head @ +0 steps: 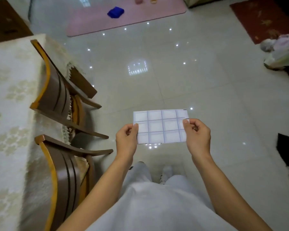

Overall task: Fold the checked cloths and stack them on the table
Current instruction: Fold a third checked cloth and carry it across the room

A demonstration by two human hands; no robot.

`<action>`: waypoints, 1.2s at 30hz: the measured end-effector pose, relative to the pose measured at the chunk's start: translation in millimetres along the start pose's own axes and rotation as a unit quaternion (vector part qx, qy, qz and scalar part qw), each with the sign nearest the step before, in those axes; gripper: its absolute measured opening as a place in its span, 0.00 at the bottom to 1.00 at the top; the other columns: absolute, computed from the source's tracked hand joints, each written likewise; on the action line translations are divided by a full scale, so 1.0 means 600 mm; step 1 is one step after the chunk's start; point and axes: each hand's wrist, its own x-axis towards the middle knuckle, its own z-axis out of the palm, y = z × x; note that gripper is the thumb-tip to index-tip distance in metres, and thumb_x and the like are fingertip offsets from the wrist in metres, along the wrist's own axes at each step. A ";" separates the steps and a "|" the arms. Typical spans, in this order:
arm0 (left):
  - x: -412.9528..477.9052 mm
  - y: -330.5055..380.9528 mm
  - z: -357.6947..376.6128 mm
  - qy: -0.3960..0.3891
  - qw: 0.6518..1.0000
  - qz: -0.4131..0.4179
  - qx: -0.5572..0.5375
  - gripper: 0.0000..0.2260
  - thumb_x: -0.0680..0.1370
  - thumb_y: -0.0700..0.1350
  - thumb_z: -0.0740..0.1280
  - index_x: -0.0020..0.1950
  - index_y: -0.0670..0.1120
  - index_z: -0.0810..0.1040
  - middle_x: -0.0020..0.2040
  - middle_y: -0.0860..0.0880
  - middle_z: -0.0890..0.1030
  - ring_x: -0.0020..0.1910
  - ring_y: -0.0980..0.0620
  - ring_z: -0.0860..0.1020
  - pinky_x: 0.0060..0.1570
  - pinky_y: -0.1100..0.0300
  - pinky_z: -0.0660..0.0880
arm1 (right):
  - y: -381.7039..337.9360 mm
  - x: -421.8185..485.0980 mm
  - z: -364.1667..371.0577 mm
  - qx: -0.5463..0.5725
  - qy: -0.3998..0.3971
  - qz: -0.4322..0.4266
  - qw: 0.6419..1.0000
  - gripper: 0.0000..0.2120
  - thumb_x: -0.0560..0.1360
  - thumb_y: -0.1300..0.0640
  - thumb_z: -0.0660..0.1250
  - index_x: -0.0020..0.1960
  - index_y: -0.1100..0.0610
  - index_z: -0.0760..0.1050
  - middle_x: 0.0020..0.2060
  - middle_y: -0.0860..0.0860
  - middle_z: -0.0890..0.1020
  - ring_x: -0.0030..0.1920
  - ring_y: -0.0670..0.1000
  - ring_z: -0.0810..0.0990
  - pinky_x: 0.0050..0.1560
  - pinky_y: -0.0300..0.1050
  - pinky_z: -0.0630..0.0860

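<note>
Between both hands (162,135), folded white blue-checked cloth (159,126).

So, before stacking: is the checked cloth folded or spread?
Folded: checked cloth shows offset layered edges at one corner; left hand and right hand pinch it.

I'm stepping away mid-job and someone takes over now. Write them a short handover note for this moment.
Left hand pinches the left edge of the checked cloth; right hand pinches its right edge.
The cloth is stretched flat in the air above the floor, apparently folded already, with layered edges at its far right corner.
The table stands to the left behind two chairs; no folded cloths show on its visible part.
Left: finish this fold, lay it on the table, stack any others.
</note>
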 end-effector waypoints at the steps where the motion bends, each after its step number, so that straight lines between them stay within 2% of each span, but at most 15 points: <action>1: 0.011 0.008 0.004 0.007 1.000 -0.001 -0.004 0.12 0.82 0.47 0.65 0.41 0.43 0.79 0.36 0.48 0.76 0.37 0.54 0.71 0.41 0.60 0.70 | -0.007 0.017 0.005 -0.003 -0.010 0.000 1.000 0.08 0.80 0.53 0.67 0.43 0.54 0.79 0.33 0.47 0.75 0.35 0.46 0.72 0.41 0.42 0.72; 6: 0.074 0.034 0.010 0.048 0.999 -0.010 -0.010 0.11 0.82 0.47 0.65 0.46 0.42 0.80 0.42 0.44 0.80 0.41 0.53 0.75 0.42 0.62 0.72 | -0.039 0.092 0.053 -0.018 -0.062 -0.004 0.998 0.08 0.80 0.53 0.67 0.43 0.54 0.79 0.33 0.47 0.74 0.34 0.45 0.71 0.40 0.38 0.71; 10: 0.133 0.047 0.002 0.077 0.996 -0.024 -0.025 0.11 0.82 0.46 0.65 0.46 0.41 0.80 0.41 0.47 0.80 0.40 0.55 0.75 0.35 0.71 0.71 | -0.065 0.146 0.112 -0.042 -0.092 -0.006 0.995 0.08 0.80 0.53 0.67 0.44 0.55 0.78 0.31 0.46 0.73 0.33 0.44 0.69 0.39 0.39 0.70; 15: 0.247 0.081 -0.027 0.100 0.993 -0.043 -0.046 0.12 0.82 0.46 0.65 0.48 0.39 0.80 0.41 0.45 0.79 0.40 0.54 0.75 0.34 0.72 0.71 | -0.113 0.217 0.217 -0.059 -0.122 -0.005 0.991 0.09 0.79 0.52 0.67 0.42 0.55 0.78 0.30 0.44 0.72 0.32 0.45 0.68 0.38 0.40 0.69; 18: 0.340 0.111 -0.050 0.109 0.992 -0.051 -0.039 0.13 0.82 0.48 0.65 0.46 0.39 0.80 0.43 0.37 0.79 0.41 0.52 0.74 0.38 0.65 0.72 | -0.164 0.268 0.295 -0.075 -0.136 -0.019 0.988 0.09 0.79 0.52 0.66 0.43 0.55 0.78 0.33 0.47 0.73 0.33 0.45 0.69 0.38 0.39 0.70; 20: 0.403 0.140 -0.068 0.106 0.992 -0.054 -0.037 0.13 0.82 0.49 0.65 0.47 0.40 0.79 0.47 0.36 0.80 0.41 0.51 0.75 0.40 0.62 0.72 | -0.204 0.305 0.351 -0.086 -0.142 -0.027 0.986 0.09 0.80 0.52 0.66 0.43 0.55 0.78 0.33 0.48 0.73 0.33 0.44 0.69 0.37 0.38 0.70; 28: 0.596 0.242 -0.152 0.127 0.989 -0.031 -0.066 0.10 0.82 0.47 0.66 0.44 0.43 0.80 0.39 0.43 0.79 0.38 0.53 0.75 0.37 0.64 0.72 | -0.312 0.411 0.548 -0.094 -0.166 -0.041 0.981 0.10 0.79 0.53 0.66 0.42 0.56 0.78 0.33 0.49 0.72 0.33 0.44 0.68 0.37 0.40 0.69; 32: 0.665 0.269 -0.178 0.139 0.986 -0.043 -0.077 0.08 0.81 0.47 0.66 0.44 0.46 0.80 0.40 0.47 0.80 0.40 0.53 0.76 0.39 0.63 0.73 | -0.349 0.451 0.616 -0.107 -0.188 -0.052 0.975 0.10 0.79 0.53 0.66 0.42 0.56 0.78 0.33 0.51 0.73 0.33 0.44 0.69 0.38 0.42 0.70; 34: 0.696 0.281 -0.186 0.146 0.985 -0.045 -0.083 0.07 0.81 0.47 0.66 0.44 0.47 0.80 0.41 0.44 0.81 0.41 0.52 0.76 0.41 0.58 0.75 | -0.366 0.474 0.650 -0.111 -0.202 -0.059 0.971 0.10 0.80 0.53 0.66 0.42 0.58 0.78 0.34 0.57 0.74 0.34 0.45 0.71 0.38 0.43 0.71; 36: 0.727 0.296 -0.194 0.157 0.982 -0.045 -0.095 0.07 0.81 0.46 0.67 0.45 0.47 0.81 0.44 0.40 0.82 0.42 0.50 0.77 0.45 0.50 0.77 | -0.380 0.499 0.685 -0.114 -0.213 -0.066 0.968 0.10 0.79 0.53 0.66 0.43 0.57 0.78 0.39 0.62 0.78 0.36 0.48 0.73 0.40 0.45 0.73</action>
